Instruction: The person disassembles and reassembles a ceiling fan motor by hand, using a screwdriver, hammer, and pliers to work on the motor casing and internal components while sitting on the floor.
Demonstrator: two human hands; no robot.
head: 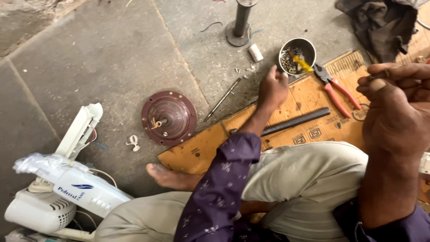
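A seated person's left hand (273, 87) reached to the rim of a small metal bowl (297, 55) of screws on the far floor, fingers curled; whether it gripped anything was unclear. The right hand (394, 103), near right, was loosely clenched. Red-handled pliers (336, 89) lay on cardboard (313, 96) beside the bowl.

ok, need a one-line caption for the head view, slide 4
Seated on the floor, left hand reaches to a metal bowl of small parts beside red-handled pliers; right hand raised.
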